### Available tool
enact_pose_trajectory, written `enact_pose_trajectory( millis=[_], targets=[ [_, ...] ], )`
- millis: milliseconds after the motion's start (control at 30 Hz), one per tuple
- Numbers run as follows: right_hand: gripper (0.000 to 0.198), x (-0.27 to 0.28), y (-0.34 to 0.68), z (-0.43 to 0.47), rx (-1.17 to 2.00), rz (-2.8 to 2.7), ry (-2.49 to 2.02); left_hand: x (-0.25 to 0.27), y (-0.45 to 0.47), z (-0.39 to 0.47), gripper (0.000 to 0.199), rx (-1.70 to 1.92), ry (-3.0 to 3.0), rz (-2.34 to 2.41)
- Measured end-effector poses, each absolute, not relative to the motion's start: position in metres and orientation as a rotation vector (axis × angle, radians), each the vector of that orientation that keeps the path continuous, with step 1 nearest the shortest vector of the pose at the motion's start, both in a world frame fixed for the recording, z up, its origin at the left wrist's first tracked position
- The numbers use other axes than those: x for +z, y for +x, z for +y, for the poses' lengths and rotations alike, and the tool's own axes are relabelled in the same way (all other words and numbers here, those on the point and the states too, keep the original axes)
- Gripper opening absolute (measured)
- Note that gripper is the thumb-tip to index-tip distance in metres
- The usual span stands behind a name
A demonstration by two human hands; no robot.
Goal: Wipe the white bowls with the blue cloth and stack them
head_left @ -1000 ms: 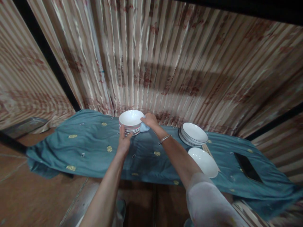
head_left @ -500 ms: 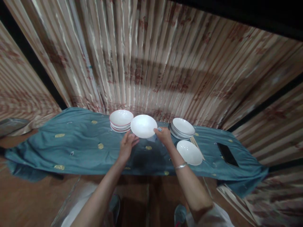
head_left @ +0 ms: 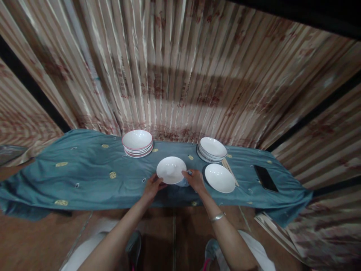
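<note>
Both of my hands hold a white bowl [head_left: 170, 169] above the near middle of the cloth-covered table. My left hand [head_left: 153, 186] grips its lower left rim. At the right rim, my right hand [head_left: 194, 178] pinches the bowl, with a pale blue cloth [head_left: 184, 183] showing between the fingers and under the bowl. Another white bowl [head_left: 220, 178] rests on the table just right of my right hand. Behind it stands a stack of dark-rimmed white bowls [head_left: 213, 147]. A stack of red-rimmed white bowls [head_left: 137, 140] sits at the back left.
A teal tablecloth [head_left: 90, 173] with yellow pineapple prints covers the table. Wooden chopsticks [head_left: 230, 171] lie beside the right-hand bowls, and a black phone [head_left: 265, 178] lies farther right. A pleated curtain [head_left: 175, 75] hangs along the table's back edge.
The held bowl has come down and toward me, away from the red-rimmed stack. My left hand has closed on its rim. The view has shifted slightly.
</note>
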State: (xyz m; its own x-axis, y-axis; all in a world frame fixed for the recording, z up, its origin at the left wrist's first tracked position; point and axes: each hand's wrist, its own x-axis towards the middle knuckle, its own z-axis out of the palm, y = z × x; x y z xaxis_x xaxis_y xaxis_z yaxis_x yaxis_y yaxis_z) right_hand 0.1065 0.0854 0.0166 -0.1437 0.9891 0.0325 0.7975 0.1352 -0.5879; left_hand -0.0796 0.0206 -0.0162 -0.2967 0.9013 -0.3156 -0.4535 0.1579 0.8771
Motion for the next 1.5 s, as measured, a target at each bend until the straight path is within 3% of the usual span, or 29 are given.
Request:
enact_pose_trajectory(
  millis=[367, 467, 600, 800, 967, 1233, 1500],
  targets=[
    [0.040, 0.075, 0.132, 0.091, 0.441, -1.936, -1.497, -0.018, -0.073, 0.024, 0.020, 1.410, 0.500, 1.277],
    [0.051, 0.067, 0.116, 0.091, 0.487, -2.156, -1.298, -0.018, -0.073, 0.025, 0.019, 1.395, 0.498, 1.289],
    [0.045, 0.037, 0.098, 0.088, 0.510, -2.561, -1.136, -0.018, -0.074, 0.024, 0.017, 1.369, 0.474, 1.260],
    [0.043, 0.026, 0.095, 0.092, 0.448, -2.659, -1.145, -0.016, -0.077, 0.021, 0.045, 1.378, 0.403, 1.210],
    [0.052, 0.031, 0.083, 0.106, 0.416, -2.748, -1.138, -0.012, -0.077, 0.019, 0.055, 1.355, 0.401, 1.196],
    [0.029, 0.018, 0.082, 0.120, 0.496, -3.002, -0.930, -0.010, -0.075, 0.019, 0.082, 1.282, 0.339, 1.161],
    [0.016, 0.017, 0.064, 0.112, 0.780, -2.852, -0.823, -0.013, -0.076, 0.020, 0.075, 1.289, 0.394, 1.114]
  ],
)
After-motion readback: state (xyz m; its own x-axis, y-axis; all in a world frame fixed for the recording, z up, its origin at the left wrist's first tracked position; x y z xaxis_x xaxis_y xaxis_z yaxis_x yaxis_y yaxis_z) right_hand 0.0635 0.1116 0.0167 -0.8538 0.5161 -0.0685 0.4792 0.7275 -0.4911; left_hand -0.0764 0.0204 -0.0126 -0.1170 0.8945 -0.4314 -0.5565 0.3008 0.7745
